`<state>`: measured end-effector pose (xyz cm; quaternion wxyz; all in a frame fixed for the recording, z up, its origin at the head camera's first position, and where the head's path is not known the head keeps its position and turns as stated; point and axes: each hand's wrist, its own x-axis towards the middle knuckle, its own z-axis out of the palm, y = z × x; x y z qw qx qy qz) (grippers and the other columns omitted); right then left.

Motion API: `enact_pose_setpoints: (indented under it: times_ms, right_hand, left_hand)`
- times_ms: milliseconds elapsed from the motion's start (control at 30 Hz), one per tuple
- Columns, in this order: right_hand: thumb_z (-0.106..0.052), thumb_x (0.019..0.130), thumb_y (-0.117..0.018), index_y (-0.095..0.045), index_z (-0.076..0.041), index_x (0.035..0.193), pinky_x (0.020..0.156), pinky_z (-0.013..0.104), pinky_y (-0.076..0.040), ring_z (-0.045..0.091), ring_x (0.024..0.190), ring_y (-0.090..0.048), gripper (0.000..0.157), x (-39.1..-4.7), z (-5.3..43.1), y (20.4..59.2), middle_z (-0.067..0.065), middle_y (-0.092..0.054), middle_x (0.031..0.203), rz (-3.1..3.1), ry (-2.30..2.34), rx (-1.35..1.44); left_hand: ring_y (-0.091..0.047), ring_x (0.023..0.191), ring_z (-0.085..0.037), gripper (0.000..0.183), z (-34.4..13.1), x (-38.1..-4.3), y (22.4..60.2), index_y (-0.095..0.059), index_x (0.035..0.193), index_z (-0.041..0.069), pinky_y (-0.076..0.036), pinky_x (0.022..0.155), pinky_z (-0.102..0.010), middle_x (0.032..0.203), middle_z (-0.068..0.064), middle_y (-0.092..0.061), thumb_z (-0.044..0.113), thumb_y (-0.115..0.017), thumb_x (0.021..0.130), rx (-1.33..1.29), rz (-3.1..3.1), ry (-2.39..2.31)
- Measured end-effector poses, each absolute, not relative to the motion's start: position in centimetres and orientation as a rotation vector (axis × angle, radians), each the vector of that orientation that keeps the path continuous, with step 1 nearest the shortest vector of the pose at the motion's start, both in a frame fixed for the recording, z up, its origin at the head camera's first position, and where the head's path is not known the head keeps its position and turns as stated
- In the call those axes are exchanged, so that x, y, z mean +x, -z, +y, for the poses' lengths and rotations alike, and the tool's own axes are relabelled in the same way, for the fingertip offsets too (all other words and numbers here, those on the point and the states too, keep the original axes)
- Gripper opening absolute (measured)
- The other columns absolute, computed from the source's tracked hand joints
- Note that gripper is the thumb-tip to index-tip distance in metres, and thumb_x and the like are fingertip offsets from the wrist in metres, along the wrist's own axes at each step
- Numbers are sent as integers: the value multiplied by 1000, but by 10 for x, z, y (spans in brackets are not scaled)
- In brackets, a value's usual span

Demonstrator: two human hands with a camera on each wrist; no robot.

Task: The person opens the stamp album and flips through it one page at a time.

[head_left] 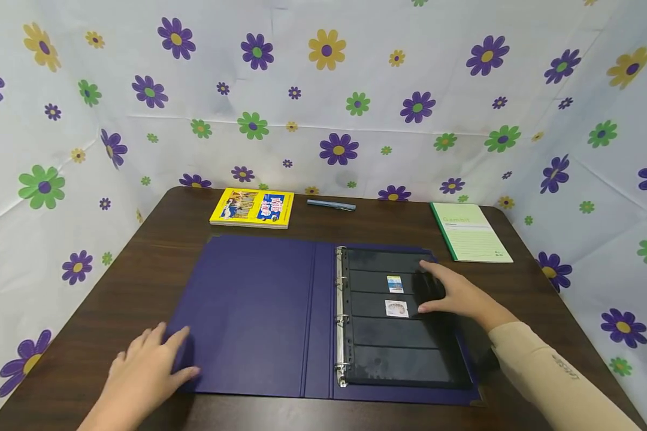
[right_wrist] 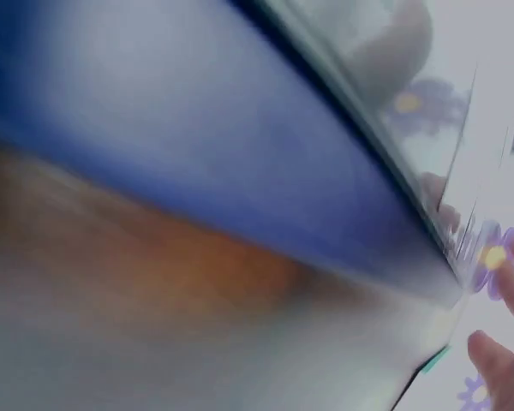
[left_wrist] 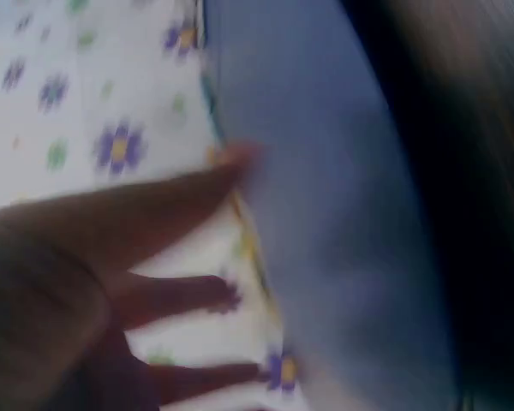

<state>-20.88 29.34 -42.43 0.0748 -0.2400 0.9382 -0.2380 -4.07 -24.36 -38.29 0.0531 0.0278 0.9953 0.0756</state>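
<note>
A dark purple ring binder (head_left: pixel 248 311) lies open flat on the table. On its metal rings (head_left: pixel 341 317) sits a black stamp page (head_left: pixel 399 365) with horizontal pocket strips. Two stamps show in the strips: a blue-and-yellow stamp (head_left: pixel 395 284) and, below it, a pale stamp (head_left: pixel 396 308). My right hand (head_left: pixel 458 294) hovers at or just above the page's right side, thumb and fingers spread apart, with nothing seen between them. By the lower left edge of the cover is my left hand (head_left: pixel 145 371), its fingers spread. Both wrist views are blurred.
A yellow book (head_left: pixel 252 208) lies behind the binder's left cover, and a blue-grey pen (head_left: pixel 331 205) is to its right. A pale green notebook (head_left: pixel 471 233) lies at the back right. Flower-patterned cloth (head_left: pixel 323 90) encloses the brown table (head_left: pixel 156 245) on three sides.
</note>
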Motion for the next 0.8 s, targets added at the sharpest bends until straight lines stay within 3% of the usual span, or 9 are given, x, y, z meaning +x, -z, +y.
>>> enact_pose_setpoints:
  times_ms: [167, 267, 500, 700, 800]
  right_hand:
    - [-50, 58, -85, -11, 4, 147, 104, 59, -17, 42, 137, -14, 128, -235, 296, 429, 25, -9, 152, 2796, 744, -654]
    - [-52, 56, -85, -8, 7, 147, 105, 60, -13, 44, 137, -9, 133, -244, 296, 433, 28, -5, 151, 2754, 681, -649]
    - [-55, 55, -83, -13, 7, 146, 106, 57, -15, 44, 137, -11, 131, -246, 293, 433, 28, -10, 151, 2716, 643, -628]
    - [-62, 52, -81, -24, 6, 144, 100, 58, -27, 44, 130, -27, 127, -241, 295, 427, 27, -28, 146, 2819, 578, -603]
    - [-55, 55, -84, -22, 6, 144, 96, 58, -30, 44, 124, -32, 124, -235, 296, 422, 28, -30, 143, 2846, 711, -565]
  left_hand:
    - [-26, 130, -48, 95, -207, -65, 394, -44, 141, 18, -21, 85, -77, 145, -23, -32, 66, -70, 63, 556, 3039, -290]
    - [-23, 132, -47, 102, -195, -69, 400, -41, 143, 20, -21, 85, -77, 148, -21, -27, 70, -68, 58, 625, 2898, -307]
    - [-23, 132, -47, 105, -189, -67, 411, -41, 143, 21, -25, 85, -75, 149, -22, -24, 67, -72, 53, 567, 2809, -309]
    - [-24, 132, -46, 105, -188, -71, 413, -41, 143, 22, -27, 84, -74, 149, -21, -25, 69, -71, 53, 590, 2838, -295]
    - [-24, 132, -46, 105, -187, -73, 414, -41, 143, 22, -27, 85, -74, 149, -21, -25, 69, -70, 54, 595, 2844, -291]
